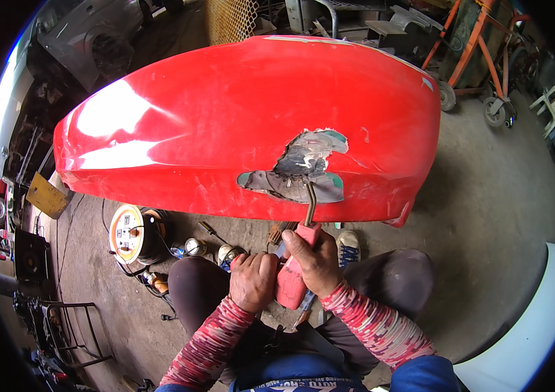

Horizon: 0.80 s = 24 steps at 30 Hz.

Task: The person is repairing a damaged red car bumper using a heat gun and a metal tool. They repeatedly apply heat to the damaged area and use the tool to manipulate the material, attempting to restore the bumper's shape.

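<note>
Your right hand (317, 261) is closing firmly around the handle of a pink tool (290, 287), with the thumb lying along its top. Two bent metal prongs (311, 204) are jutting from the tool's front end, just ahead of your grip, and their tips are reaching the lower part of a ragged patch (303, 160). That patch is interrupting the glossy surface of a large red panel (225, 111), which is spreading in front of your grip and far out to its left. Grey and greenish material is showing within the ragged edges.

Your left hand (254, 282) is curling into a fist just left of the handle; you are hiding its palm, so I cannot tell whether it is holding anything. Both your forearms are wearing red patterned sleeves (375, 326), and your knees are flanking the grip.

Left of your grip, beyond the left knee, a cable reel (126, 234) with a pale face is standing on the floor (127, 320), and a small can (195, 247) is sitting nearer. Far ahead and to the right, an orange wheeled frame (481, 42) is standing near a white chair (552, 108).
</note>
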### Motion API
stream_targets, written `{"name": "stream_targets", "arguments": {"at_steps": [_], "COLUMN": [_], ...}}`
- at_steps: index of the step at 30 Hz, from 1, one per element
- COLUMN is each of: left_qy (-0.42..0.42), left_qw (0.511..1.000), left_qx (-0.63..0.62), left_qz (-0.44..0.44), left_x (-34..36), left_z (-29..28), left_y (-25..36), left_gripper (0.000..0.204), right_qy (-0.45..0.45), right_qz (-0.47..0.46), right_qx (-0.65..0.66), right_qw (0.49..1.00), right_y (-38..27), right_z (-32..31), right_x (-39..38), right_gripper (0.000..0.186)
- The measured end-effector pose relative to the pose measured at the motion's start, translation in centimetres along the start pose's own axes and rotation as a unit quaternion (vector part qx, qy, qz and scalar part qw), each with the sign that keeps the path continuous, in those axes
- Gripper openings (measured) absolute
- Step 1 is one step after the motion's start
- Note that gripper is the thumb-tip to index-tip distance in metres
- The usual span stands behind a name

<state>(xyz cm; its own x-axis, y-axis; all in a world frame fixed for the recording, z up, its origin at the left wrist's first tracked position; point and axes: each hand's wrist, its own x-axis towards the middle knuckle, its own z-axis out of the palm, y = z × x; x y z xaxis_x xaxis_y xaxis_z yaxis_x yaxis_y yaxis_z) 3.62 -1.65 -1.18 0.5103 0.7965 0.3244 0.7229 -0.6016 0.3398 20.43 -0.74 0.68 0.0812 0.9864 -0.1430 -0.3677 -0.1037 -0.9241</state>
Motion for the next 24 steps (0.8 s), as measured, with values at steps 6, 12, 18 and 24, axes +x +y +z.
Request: {"name": "stream_targets", "arguments": {"at_steps": [6, 12, 18, 24], "left_qy": [-0.006, -0.012, -0.007, -0.009], "left_qw": [1.0, 1.0, 1.0, 1.0], "left_qx": [-0.004, 0.001, -0.001, -0.006], "left_qz": [-0.008, -0.012, -0.015, -0.018], "left_x": [-0.06, -0.06, -0.04, 0.08], "left_z": [-0.01, -0.01, -0.1, -0.22], "left_y": [0.06, 0.1, 0.21, 0.29], "left_gripper": [0.016, 0.016, 0.016, 0.017], "right_qy": [0.0, 0.0, -0.003, -0.002], "right_qz": [-0.003, -0.004, -0.002, 0.004], "right_qx": [0.001, 0.006, 0.002, 0.015], "right_qw": [1.0, 1.0, 1.0, 1.0], "right_y": [0.22, 0.1, -0.14, -0.17], "right_z": [0.02, 0.08, 0.12, 0.16], "right_x": [0.08, 0.05, 0.02, -0.03], "right_gripper": [0.025, 0.025, 0.026, 0.026]}}
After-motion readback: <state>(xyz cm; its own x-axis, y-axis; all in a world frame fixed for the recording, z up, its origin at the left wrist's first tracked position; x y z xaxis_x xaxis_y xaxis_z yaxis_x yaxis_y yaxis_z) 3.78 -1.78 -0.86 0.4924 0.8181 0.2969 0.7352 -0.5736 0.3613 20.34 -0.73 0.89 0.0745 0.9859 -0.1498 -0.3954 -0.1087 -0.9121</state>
